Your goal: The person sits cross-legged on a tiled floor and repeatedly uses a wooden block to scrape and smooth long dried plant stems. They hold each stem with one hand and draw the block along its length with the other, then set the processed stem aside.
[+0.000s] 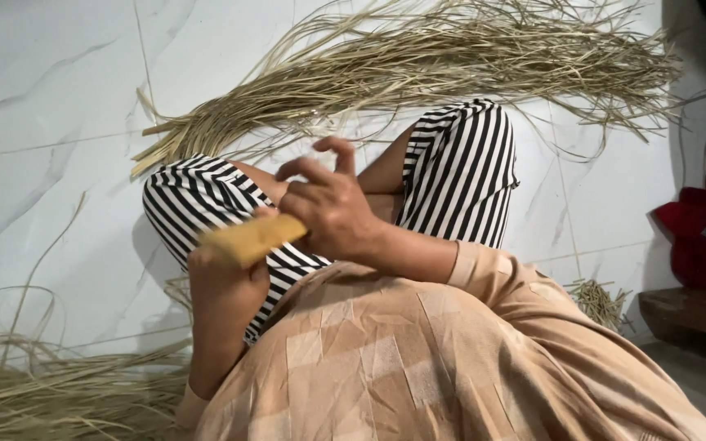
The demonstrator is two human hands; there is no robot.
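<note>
2 hands on 1 flat tan strip, held over the lap.

The right hand (328,214) pinches the strip (253,238) with fingers partly lifted; the left hand (224,282) grips its near end from below. A firm, steady grip probably matters here. Behind the striped knees (459,167), a bundle of dry reeds (418,69) crosses the tiled floor (51,122); more lie at its lower-left corner.

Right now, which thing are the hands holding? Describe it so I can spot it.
Start at the striped knees mid-frame. Between them, the left hand and right hand hold a tan block. It is short, flat and solid, unlike the thin pale straw on the floor.
</note>
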